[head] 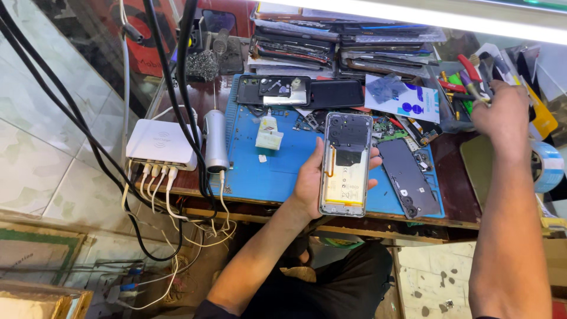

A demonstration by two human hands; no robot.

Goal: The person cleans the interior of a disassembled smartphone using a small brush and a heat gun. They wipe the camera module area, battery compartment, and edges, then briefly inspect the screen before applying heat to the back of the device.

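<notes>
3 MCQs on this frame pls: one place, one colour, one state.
1. Where does the right hand reach?
A. tool holder at the bench's right
B. white charger hub
C. floor

2. What colour is the work mat?
A. red
B. blue
C. green

3. How is the phone in the left hand?
A. boxed
B. back cover fitted
C. back off, insides exposed

Key: 1 A, its fingers are among the tools; 2 B, blue shows under the parts; 3 C, battery and boards are visible.
</notes>
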